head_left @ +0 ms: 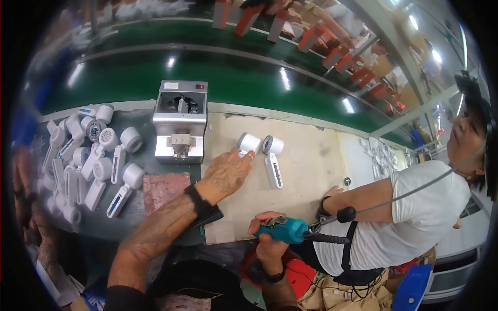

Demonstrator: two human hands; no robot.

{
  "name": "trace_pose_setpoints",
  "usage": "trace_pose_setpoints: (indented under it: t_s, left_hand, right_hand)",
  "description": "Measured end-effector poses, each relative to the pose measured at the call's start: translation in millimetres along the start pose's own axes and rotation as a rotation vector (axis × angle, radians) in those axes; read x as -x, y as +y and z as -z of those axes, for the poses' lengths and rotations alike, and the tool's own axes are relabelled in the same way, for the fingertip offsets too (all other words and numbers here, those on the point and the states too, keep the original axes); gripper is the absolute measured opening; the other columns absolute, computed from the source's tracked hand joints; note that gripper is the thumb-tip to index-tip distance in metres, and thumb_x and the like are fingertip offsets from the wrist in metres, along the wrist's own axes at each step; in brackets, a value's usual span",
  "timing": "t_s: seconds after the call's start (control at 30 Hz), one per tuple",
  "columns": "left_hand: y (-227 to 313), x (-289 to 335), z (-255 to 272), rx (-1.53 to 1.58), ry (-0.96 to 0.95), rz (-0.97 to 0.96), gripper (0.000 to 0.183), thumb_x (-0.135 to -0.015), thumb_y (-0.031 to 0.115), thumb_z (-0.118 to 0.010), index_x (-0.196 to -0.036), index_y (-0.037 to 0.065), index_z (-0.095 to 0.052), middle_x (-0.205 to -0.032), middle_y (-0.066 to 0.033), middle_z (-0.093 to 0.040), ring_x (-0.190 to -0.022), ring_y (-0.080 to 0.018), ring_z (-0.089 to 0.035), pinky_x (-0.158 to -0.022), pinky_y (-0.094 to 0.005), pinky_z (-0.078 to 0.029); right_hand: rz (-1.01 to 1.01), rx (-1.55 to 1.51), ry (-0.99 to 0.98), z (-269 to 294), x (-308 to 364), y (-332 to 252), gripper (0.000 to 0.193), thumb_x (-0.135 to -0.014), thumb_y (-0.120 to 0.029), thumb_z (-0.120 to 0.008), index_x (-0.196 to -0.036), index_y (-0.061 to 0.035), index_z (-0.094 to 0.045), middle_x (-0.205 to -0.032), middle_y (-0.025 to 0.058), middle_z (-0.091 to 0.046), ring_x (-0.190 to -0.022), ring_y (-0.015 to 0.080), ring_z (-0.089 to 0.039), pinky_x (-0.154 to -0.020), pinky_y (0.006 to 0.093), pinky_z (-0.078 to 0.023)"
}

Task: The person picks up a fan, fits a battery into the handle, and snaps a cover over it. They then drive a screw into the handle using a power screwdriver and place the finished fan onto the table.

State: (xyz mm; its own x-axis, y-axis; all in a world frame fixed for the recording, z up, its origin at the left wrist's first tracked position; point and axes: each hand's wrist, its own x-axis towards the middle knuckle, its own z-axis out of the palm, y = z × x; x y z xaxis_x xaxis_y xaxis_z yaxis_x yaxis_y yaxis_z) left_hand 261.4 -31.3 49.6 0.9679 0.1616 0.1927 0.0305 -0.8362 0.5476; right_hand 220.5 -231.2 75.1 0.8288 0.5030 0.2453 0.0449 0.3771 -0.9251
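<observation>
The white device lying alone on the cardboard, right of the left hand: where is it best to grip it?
Probably by the long flat handle of the white device, from above. It lies flat with its handle toward the person, free on both sides; the round head at its far end is bulkier.

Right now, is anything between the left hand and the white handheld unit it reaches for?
Nothing visible: the left hand already has its fingertips on the white handheld unit, with only bare cardboard mat around it.

The left hand (226, 173) hides part of a white device (248, 143), perhaps its handle.
</observation>
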Motion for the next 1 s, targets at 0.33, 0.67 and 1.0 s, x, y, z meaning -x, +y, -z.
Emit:
trace_pose_setpoints:
  t_s: [0.33,0.67,1.0]
  left_hand:
    - [-26.3,128.6,77.2,0.360,0.153,0.110,0.030,-0.087,0.017,-0.068,-0.115,0.008,-0.064,-0.108,-0.0140,-0.066,-0.109,-0.0359,-0.059,-0.096,-0.0444,-0.046]
    - [-65.0,147.1,84.3,0.066,0.150,0.052,0.040,-0.088,0.032,-0.070,-0.121,0.010,-0.064,-0.121,-0.0075,-0.062,-0.108,-0.0274,-0.057,-0.091,-0.0395,-0.045]
    - [-69.9,158.5,71.0,-0.053,0.240,0.003,0.050,-0.091,0.044,-0.063,-0.132,0.015,-0.058,-0.119,-0.0065,-0.059,-0.110,-0.0246,-0.053,-0.094,-0.0407,-0.040]
  right_hand:
    - [0.059,0.071,0.012,-46.1,-36.2,-1.0,0.070,-0.084,-0.061,-0.069,-0.110,0.0012,-0.051,-0.069,0.0068,-0.053,-0.060,0.0192,-0.054,-0.054,0.0302,-0.045]
    - [0.234,-0.003,-0.145,-144.4,-127.8,27.4,0.070,-0.091,-0.060,-0.062,-0.115,0.0055,-0.055,-0.069,0.0048,-0.051,-0.060,0.0149,-0.052,-0.056,0.0291,-0.044]
    - [0.202,0.042,-0.197,-176.6,-159.5,75.2,0.039,-0.098,-0.037,-0.063,-0.097,0.0005,-0.053,-0.068,0.0057,-0.054,-0.060,0.0170,-0.055,-0.057,0.0296,-0.046]
